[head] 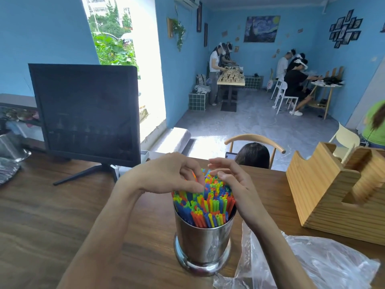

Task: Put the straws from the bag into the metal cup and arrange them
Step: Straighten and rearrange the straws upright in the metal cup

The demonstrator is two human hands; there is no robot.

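**Straws upright in the cup, both my hands on their tops**

Nearest me on the brown wooden table (52,226), to my right, lies the crumpled clear plastic bag (312,265). It looks emptied, though its folds could hide a straw or two. Just left of it, touching its edge, stands the shiny cylindrical metal cup (203,243), and the bundle of thin plastic straws in blue, green, yellow, orange and red (208,207) fills it, their long axis running nearly straight up, with a slight fan outward at the tops.

That upright axis is what my next move turns on: the straw ends sit directly under my fingers, so any tidying goes by pressing down or nudging sideways from above. My left hand (173,174) comes over from the left, fingers curled down with the tips among the far-side straw ends (whether it pinches one I cannot tell). My right hand (231,184) flanks the bundle on the right, fingers loosely bent, resting against the tops and clasping nothing. Both are equally close. I judge the filling done and the arranging under way.

Further off stand a slotted light wooden box (325,195) at right and a dark flat monitor (87,113) at left.
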